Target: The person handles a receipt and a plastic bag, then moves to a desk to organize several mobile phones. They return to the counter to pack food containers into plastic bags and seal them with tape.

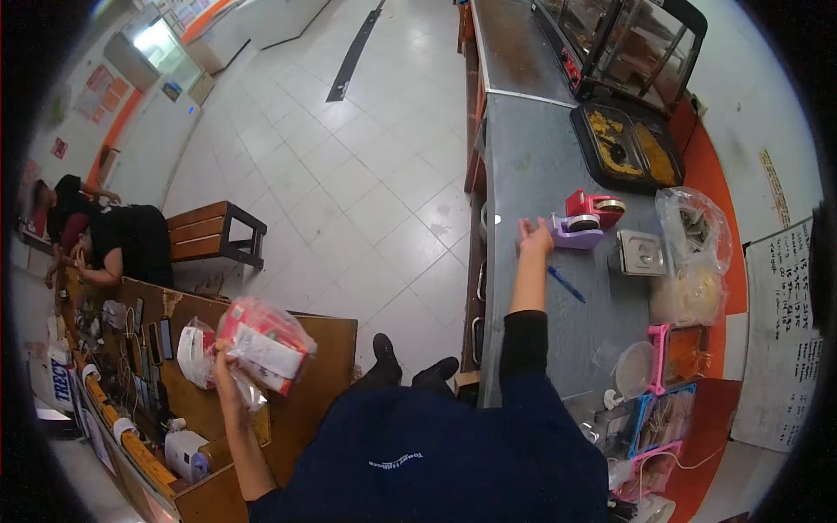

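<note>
My left hand [223, 350] is closed around the neck side of a clear plastic bag [301, 334]. Inside the bag shows a red box [240, 324] with a white paper slip across it. Over the grey counter, my right hand [534, 237] reaches out with its fingers apart, fingertips right at the front end of a purple tape dispenser [577, 235]. Directly behind that stands a red tape dispenser [593, 207]. A blue pen [567, 284] lies on the counter below the purple dispenser.
To the right are a metal container [641, 253], a plastic-wrapped bundle [693, 296] and a black food tray [628, 148]. A glass display case [628, 48] stands beyond. At left, a brown desk [327, 336] holds phones; two people lean near a bench [205, 234].
</note>
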`<control>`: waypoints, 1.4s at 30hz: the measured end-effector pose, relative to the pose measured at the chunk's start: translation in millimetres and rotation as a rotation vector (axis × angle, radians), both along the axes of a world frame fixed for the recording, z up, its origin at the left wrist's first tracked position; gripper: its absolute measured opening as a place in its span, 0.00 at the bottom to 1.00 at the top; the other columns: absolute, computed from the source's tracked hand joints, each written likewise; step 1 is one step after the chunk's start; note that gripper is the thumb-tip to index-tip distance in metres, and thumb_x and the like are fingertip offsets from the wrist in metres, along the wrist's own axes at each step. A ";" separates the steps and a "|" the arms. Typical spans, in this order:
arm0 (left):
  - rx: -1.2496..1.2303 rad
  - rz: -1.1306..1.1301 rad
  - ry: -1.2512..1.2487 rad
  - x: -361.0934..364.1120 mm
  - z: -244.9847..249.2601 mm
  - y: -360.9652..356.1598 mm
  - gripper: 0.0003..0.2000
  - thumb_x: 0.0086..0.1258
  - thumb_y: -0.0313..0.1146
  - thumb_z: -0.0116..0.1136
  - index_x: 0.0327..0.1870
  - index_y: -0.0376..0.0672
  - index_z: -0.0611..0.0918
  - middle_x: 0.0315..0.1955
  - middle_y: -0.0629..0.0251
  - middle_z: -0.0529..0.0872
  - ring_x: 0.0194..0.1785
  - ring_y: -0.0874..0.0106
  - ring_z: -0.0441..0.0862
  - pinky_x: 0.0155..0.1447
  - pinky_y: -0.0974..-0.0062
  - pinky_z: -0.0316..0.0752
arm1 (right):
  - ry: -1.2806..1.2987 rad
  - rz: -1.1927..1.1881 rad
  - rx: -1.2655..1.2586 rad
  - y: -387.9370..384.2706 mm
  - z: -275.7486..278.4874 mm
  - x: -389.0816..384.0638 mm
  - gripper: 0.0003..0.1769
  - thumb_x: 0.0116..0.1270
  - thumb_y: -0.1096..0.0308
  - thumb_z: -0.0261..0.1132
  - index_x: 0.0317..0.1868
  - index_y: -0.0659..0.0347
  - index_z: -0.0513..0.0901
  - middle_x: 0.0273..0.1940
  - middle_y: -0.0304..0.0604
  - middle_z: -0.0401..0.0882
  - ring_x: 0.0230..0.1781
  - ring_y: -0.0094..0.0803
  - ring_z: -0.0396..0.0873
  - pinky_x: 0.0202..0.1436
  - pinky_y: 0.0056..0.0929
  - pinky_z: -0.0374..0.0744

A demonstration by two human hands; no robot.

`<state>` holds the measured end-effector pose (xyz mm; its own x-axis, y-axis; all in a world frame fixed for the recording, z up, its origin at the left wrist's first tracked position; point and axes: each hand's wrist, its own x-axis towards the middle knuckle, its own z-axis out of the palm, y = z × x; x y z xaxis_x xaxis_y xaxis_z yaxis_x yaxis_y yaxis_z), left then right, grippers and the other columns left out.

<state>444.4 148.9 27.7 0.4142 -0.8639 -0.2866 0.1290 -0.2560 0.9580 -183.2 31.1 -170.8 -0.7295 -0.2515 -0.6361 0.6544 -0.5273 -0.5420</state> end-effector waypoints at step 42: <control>0.377 0.523 -1.062 249.7 -31.4 42.8 0.26 0.60 0.52 0.58 0.46 0.35 0.78 0.45 0.47 0.81 0.50 0.57 0.78 0.53 0.64 0.72 | 1.415 -0.518 0.631 3.6 -35.8 15.1 0.17 0.64 0.66 0.63 0.43 0.64 0.64 0.31 0.46 0.82 0.28 0.36 0.82 0.27 0.30 0.82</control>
<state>694.1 191.7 -3.7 0.8625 -0.4618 0.2068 -0.4957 -0.6892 0.5285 -168.2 34.7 -206.7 -0.7059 0.2174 0.6742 -0.6899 0.0051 -0.7239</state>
